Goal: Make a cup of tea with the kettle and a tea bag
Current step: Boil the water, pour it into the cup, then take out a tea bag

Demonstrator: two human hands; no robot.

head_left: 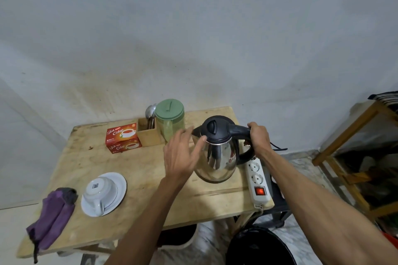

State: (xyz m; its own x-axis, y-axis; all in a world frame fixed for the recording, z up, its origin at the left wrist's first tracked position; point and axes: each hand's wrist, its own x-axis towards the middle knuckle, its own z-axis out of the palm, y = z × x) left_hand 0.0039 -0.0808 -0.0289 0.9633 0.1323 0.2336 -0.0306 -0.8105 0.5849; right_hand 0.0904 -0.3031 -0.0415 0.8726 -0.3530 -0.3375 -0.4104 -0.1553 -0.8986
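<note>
- Head view: the right hand (258, 135) had its fingers clamped round the handle of the kettle (217, 157). The kettle was at the right side of the table (150, 200), beside the power strip (258, 178), and the grip probably carried its weight.
- The left hand (181, 155) hovered by the kettle's body, fingers straight and apart, seemingly to steady it.
- The cup (101, 189) lay upturned on its saucer (120, 180), probably against dust, with the tea box (122, 137) behind it.

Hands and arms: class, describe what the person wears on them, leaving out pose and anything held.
Nothing is worn. The left hand and right hand are bare, with no gloves, rings or watch showing. The left forearm and right forearm are bare too; no sleeve shows.
</note>
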